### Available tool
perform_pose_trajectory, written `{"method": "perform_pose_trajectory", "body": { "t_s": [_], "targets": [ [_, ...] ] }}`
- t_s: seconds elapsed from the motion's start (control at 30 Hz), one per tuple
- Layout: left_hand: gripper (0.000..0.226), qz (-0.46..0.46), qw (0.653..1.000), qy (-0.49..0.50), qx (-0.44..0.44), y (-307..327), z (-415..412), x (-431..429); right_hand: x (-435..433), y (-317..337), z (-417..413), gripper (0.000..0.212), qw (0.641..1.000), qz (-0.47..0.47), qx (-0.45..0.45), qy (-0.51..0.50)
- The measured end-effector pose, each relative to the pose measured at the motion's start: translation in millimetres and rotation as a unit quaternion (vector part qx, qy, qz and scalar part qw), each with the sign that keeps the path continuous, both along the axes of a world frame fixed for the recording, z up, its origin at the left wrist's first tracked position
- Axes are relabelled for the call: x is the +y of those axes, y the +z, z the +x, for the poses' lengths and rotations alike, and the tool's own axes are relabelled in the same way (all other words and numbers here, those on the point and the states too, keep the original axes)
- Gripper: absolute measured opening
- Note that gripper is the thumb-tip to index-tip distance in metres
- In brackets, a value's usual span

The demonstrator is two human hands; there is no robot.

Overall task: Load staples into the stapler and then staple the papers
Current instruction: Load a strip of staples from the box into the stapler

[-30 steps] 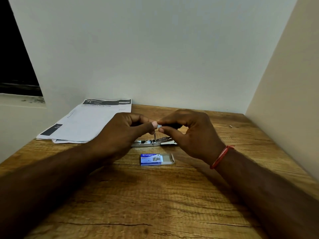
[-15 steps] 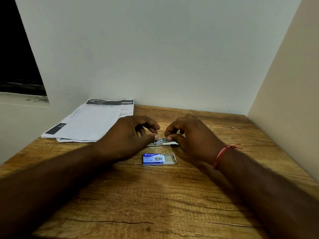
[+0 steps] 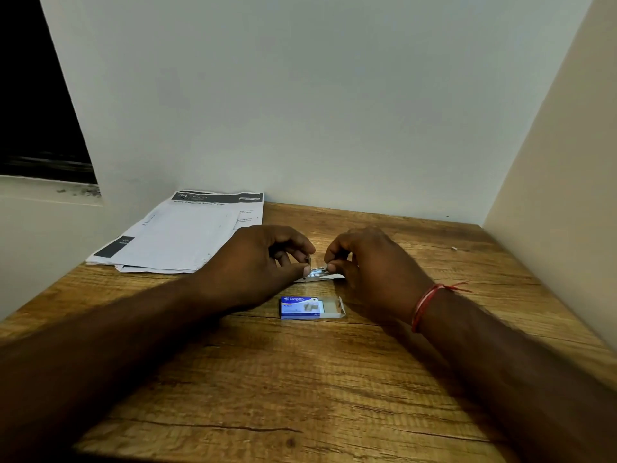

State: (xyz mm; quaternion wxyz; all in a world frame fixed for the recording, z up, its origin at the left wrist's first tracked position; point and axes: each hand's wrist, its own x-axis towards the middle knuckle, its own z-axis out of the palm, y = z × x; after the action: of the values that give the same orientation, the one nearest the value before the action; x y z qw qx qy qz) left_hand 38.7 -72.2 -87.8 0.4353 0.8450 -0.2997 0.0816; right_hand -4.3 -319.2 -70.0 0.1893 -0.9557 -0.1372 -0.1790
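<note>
A small metal stapler (image 3: 319, 275) lies flat on the wooden table (image 3: 300, 379), mostly hidden between my two hands. My left hand (image 3: 263, 262) pinches its left end with thumb and forefinger. My right hand (image 3: 370, 265), a red thread around its wrist, pinches the right part, fingertips on the shiny channel; whether a staple strip is under them I cannot tell. Just in front lies a blue staple box (image 3: 312, 307), its tray slid open to the right. A loose stack of printed papers (image 3: 180, 235) rests at the back left.
White walls close the table at the back and on the right. A dark window opening (image 3: 36, 105) sits at the left. A tiny pale scrap (image 3: 454, 248) lies near the back right corner.
Both hands have come down from above the table to the stapler lying on it, and now pinch it from either end.
</note>
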Motion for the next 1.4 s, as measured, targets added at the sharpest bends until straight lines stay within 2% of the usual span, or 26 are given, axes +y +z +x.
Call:
{"method": "perform_pose_trajectory", "body": {
  "t_s": [0.1,0.37,0.57,0.73,0.97,1.4],
  "targets": [
    [0.022,0.0,1.0,0.002,-0.001,-0.3,-0.3,-0.6,2.0,-0.9,-2.5,0.003,1.0,-0.027,0.009,-0.002],
    [0.029,-0.005,1.0,-0.001,-0.001,-1.3,-1.1,-0.8,0.1,-1.6,0.1,0.006,1.0,0.01,0.028,0.006],
    [0.035,-0.003,1.0,-0.007,0.002,-0.5,-1.7,1.3,-8.0,3.0,0.3,0.02,0.999,-0.01,0.037,0.031],
    [0.041,-0.001,1.0,-0.013,0.004,0.4,-1.9,0.9,-12.4,7.7,-0.9,0.033,0.998,0.012,0.029,0.061],
    [0.04,0.004,1.0,-0.015,-0.018,1.2,-4.7,-0.3,-7.5,2.8,0.1,0.047,0.993,0.015,0.076,0.092],
    [0.031,0.023,0.999,-0.001,-0.03,1.2,-3.0,0.6,-36.4,15.9,2.6,0.026,0.994,0.031,0.087,0.065]
  ]
}}
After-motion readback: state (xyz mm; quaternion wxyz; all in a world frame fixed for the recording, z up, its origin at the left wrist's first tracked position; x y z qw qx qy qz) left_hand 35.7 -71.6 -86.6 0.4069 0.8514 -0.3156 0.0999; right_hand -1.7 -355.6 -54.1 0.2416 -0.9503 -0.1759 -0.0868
